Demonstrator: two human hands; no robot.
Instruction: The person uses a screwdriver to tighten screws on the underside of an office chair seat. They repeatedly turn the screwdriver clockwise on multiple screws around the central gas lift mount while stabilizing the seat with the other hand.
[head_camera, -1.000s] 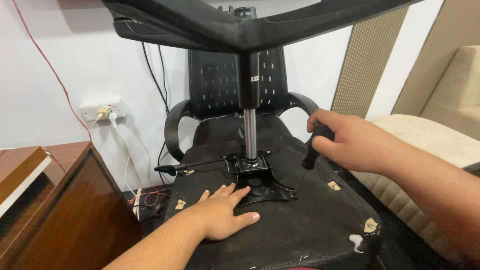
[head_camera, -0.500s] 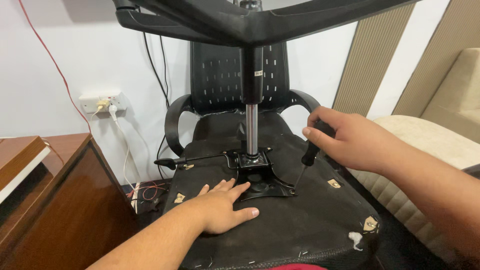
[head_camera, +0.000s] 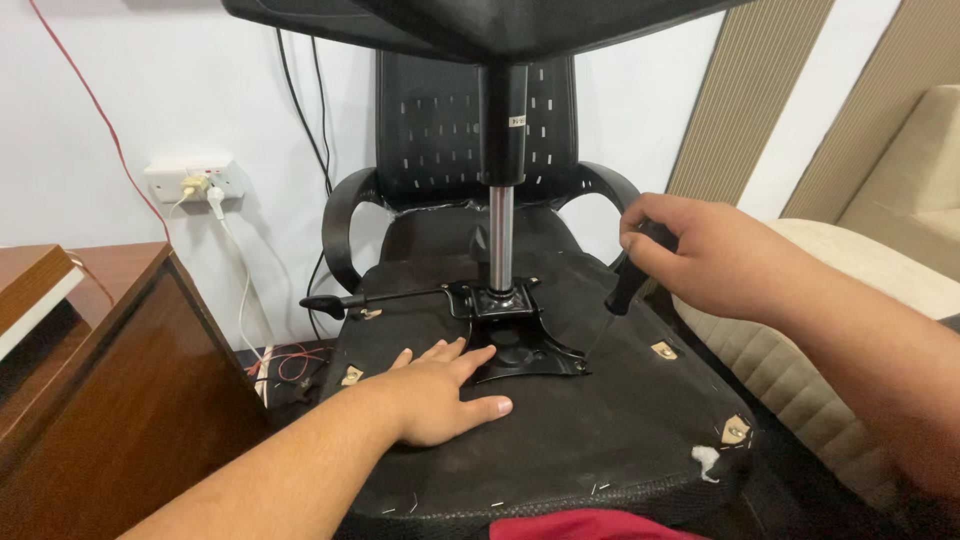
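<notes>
The black-handled screwdriver (head_camera: 628, 285), clenched in the right hand (head_camera: 715, 262), angles its tip down at the mounting plate (head_camera: 520, 345) beside the flat, unclenched left hand (head_camera: 440, 400) on the upturned chair seat (head_camera: 600, 440); seating the tip in a screw seems next.

The right hand (head_camera: 715, 262) hides the top of the screwdriver (head_camera: 628, 285); its thin tip blurs against the dark seat underside (head_camera: 600, 440). The chair base (head_camera: 480, 20) is cut off at the top edge.
</notes>
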